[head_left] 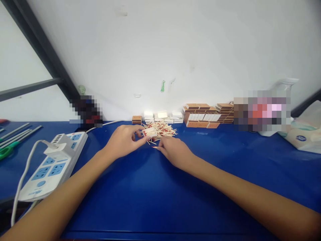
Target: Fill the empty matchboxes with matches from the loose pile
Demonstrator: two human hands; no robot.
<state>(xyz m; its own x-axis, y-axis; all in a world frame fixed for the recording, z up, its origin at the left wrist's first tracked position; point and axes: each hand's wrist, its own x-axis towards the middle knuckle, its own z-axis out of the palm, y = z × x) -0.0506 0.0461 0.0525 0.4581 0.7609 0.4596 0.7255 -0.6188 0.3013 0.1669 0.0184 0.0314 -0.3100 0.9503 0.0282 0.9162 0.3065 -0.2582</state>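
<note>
My left hand (125, 140) grips a white matchbox tray (149, 132) between thumb and fingers, with matches lying in it. My right hand (175, 151), to its right and slightly nearer, pinches matchsticks (154, 147) at the fingertips, red heads pointing left; I cannot tell how many. Just beyond my hands spreads a loose match pile (165, 129). Behind it, white trays (162, 115) stand stacked, with a brown matchbox (136, 119) at their left and a matchbox stack (200, 125) to the right. Nearer on the left, a power strip (41, 183) rests on the blue tabletop (150, 201).
</note>
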